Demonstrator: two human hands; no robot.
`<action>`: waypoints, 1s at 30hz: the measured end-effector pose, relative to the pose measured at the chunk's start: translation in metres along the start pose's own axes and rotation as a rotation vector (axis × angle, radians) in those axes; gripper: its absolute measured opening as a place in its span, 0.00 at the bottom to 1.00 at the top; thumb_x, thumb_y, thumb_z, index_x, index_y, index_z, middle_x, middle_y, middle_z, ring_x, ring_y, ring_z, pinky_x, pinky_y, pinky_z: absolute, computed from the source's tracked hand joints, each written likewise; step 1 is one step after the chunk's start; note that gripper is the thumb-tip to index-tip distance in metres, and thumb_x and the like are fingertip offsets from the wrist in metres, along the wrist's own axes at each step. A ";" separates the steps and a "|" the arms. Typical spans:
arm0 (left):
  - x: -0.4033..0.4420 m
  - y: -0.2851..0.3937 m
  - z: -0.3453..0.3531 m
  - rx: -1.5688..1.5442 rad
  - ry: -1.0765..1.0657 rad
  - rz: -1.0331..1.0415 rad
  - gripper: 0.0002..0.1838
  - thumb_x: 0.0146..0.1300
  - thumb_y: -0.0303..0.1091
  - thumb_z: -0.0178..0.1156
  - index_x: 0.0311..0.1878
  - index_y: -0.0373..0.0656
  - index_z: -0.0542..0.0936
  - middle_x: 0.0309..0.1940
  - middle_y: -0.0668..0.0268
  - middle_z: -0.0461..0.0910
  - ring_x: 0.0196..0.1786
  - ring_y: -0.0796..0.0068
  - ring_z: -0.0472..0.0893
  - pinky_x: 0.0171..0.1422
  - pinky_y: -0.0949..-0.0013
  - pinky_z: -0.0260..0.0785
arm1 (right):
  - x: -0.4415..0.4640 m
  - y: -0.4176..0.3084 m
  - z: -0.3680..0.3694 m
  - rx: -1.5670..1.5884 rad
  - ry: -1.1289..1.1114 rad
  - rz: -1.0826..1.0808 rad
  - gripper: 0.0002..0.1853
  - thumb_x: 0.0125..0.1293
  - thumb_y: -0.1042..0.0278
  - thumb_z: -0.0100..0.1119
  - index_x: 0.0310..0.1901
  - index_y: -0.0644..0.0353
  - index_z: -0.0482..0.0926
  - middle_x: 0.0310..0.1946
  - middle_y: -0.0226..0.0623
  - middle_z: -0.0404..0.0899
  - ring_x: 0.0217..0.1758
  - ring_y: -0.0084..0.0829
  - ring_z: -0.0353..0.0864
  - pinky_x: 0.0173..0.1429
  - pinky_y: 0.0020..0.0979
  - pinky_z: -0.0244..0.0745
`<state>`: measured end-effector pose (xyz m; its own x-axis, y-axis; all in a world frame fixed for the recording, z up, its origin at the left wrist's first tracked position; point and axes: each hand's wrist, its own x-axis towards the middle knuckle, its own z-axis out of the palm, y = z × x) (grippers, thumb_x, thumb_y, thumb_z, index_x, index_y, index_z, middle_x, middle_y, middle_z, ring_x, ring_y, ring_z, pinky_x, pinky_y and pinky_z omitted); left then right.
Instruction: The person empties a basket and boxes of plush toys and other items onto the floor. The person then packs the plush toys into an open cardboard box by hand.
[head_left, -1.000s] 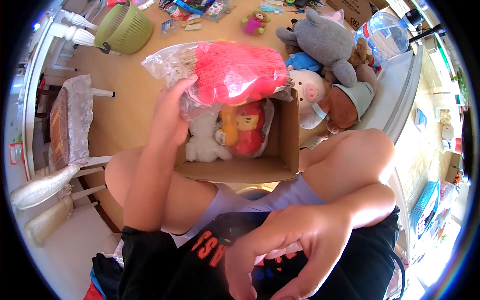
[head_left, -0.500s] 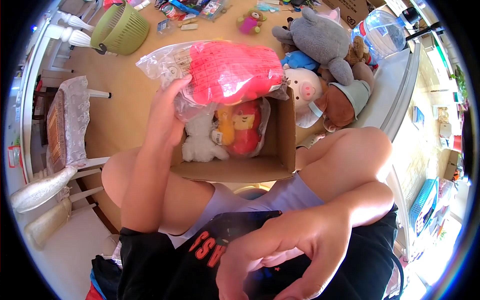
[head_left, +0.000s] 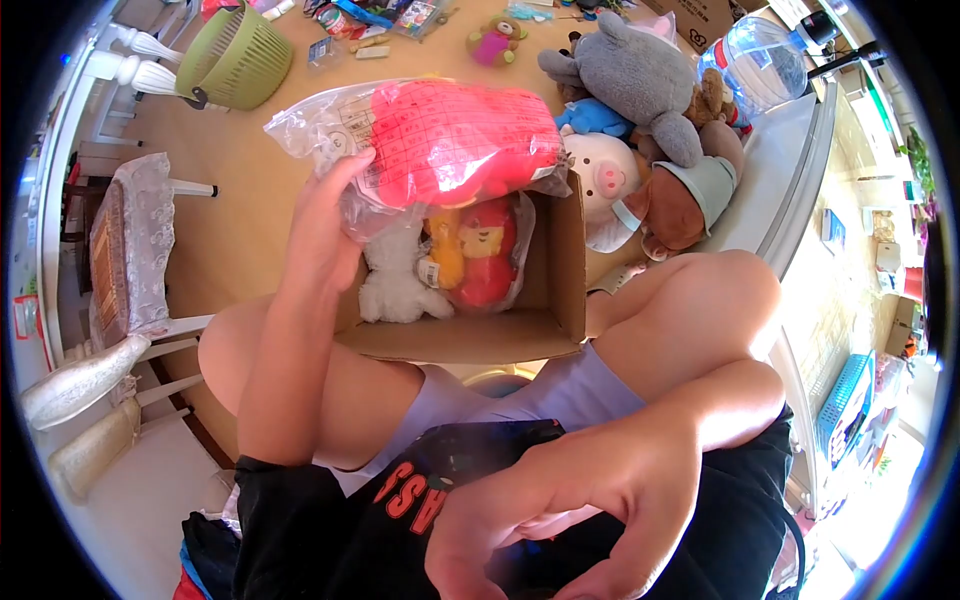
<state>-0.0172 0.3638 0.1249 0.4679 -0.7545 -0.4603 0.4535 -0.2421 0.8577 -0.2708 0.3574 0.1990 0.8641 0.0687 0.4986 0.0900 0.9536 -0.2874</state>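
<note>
My left hand (head_left: 325,215) grips the near left part of a clear plastic bag with a red plush toy (head_left: 465,140) inside. The bag is over the far side of an open cardboard box (head_left: 480,338) by my crossed legs. Within the box are a white fluffy toy (head_left: 400,280), a small orange toy (head_left: 446,250) and a red toy with a yellow face (head_left: 488,255) in clear plastic. Close to the camera, my right hand (head_left: 590,500) hovers before my black shirt, its fingers curled; the fingertips are cut off by the lower edge, so whether it holds anything is hidden.
Right of the box lie a pig toy (head_left: 605,175), a grey plush (head_left: 640,80) and a brown toy with a pale hat (head_left: 680,205). A large water bottle (head_left: 760,65) is behind them. A green basket (head_left: 235,60) and a chair (head_left: 135,250) are at left.
The bagged toy, the box and the surroundings have shifted slightly left in view. My right hand has moved a little left and down. My left hand keeps its grip on the bag.
</note>
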 end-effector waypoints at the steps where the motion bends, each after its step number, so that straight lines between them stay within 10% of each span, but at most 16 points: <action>1: 0.000 0.000 0.000 0.001 0.001 -0.002 0.23 0.69 0.44 0.58 0.61 0.40 0.75 0.53 0.62 0.83 0.53 0.69 0.83 0.56 0.62 0.78 | 0.001 -0.004 -0.001 -0.048 -0.011 0.022 0.22 0.63 0.80 0.62 0.57 0.71 0.68 0.52 0.42 0.72 0.54 0.30 0.73 0.61 0.30 0.68; 17: 0.001 0.000 -0.003 -0.050 -0.006 -0.029 0.20 0.67 0.39 0.61 0.57 0.40 0.77 0.50 0.63 0.83 0.51 0.70 0.84 0.56 0.61 0.77 | 0.003 -0.005 -0.002 -0.077 -0.020 -0.065 0.23 0.64 0.75 0.65 0.57 0.73 0.67 0.49 0.43 0.73 0.51 0.29 0.74 0.57 0.29 0.70; 24: 0.003 -0.003 -0.004 -0.079 0.014 0.005 0.16 0.65 0.38 0.63 0.52 0.39 0.80 0.46 0.63 0.85 0.47 0.70 0.85 0.55 0.59 0.79 | 0.008 -0.043 -0.015 -0.169 0.627 -0.151 0.25 0.63 0.86 0.57 0.61 0.65 0.64 0.49 0.51 0.77 0.55 0.40 0.78 0.66 0.40 0.69; 30: 0.000 0.000 -0.005 -0.094 -0.061 -0.009 0.16 0.67 0.37 0.62 0.53 0.38 0.79 0.46 0.62 0.85 0.48 0.69 0.85 0.57 0.60 0.79 | 0.005 -0.042 -0.027 -0.209 0.651 -0.257 0.21 0.65 0.87 0.53 0.58 0.59 0.68 0.46 0.45 0.79 0.55 0.39 0.78 0.69 0.41 0.68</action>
<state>-0.0131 0.3670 0.1236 0.4180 -0.7889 -0.4504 0.5279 -0.1926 0.8272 -0.2568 0.3099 0.1911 0.9164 -0.4003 0.0031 0.3663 0.8355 -0.4095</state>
